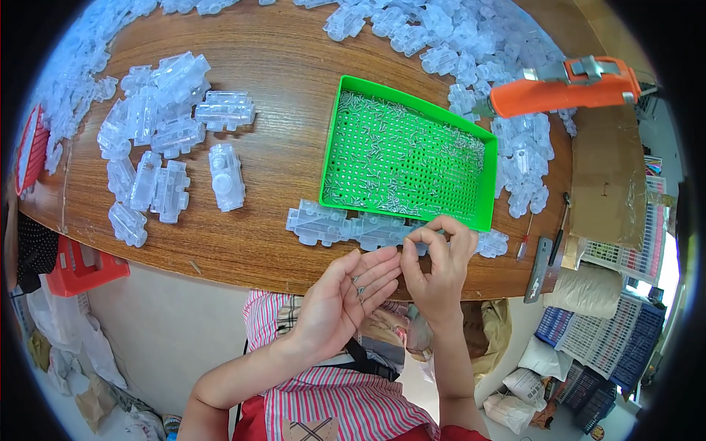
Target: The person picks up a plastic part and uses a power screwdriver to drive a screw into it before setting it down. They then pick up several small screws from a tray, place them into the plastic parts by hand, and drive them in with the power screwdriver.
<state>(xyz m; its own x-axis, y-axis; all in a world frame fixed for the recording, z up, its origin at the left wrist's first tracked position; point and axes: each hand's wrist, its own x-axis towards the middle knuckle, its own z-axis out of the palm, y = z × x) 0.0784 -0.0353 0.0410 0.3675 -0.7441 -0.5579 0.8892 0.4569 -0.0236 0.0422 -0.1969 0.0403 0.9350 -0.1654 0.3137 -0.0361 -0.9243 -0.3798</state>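
Observation:
My left hand is turned palm up below the table's front edge, its fingers stretched out and slightly cupped. A few small metal screws lie on it near the base of the fingers. Just right of its fingertips is my right hand, thumb and index finger closed in a pinch; whatever is between them is too small to make out. Beyond the hands a green perforated tray holds many loose screws. A row of clear plastic housings lies along the tray's near side, partly behind my right hand.
More clear housings are grouped at the left, with large heaps along the far edge. An orange electric screwdriver hangs over the right side. Near the right edge lie a grey bar-shaped tool and a thin screwdriver.

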